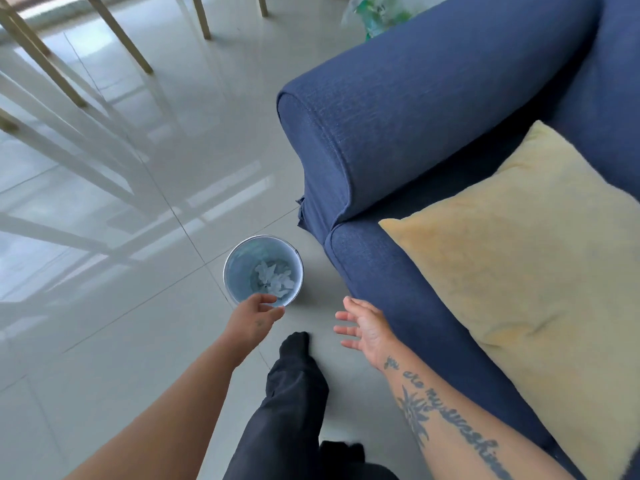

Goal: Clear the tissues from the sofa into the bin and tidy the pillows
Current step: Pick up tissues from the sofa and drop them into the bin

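Below the centre of the frame, the left hand sits at the near rim of the bin, fingers curled over the edge; whether it grips the rim or has just let something go cannot be told. The right hand hangs to the right of it, fingers spread wide and holding nothing, just beside the front of the sofa. Crumpled tissues lie in the bottom of the bin, directly beyond the left fingertips and well apart from the right hand. The bin stands on the tiled floor, close to the sofa's armrest. No loose tissue shows on the visible part of the seat, so the clearing step appears near its end. To finish it well, release any tissue over the middle of the opening, not the edge, and steady the bin so it does not tip. A yellow pillow lies tilted on the seat at the right of the frame, up and to the right of the right hand, and likely calls for straightening next.
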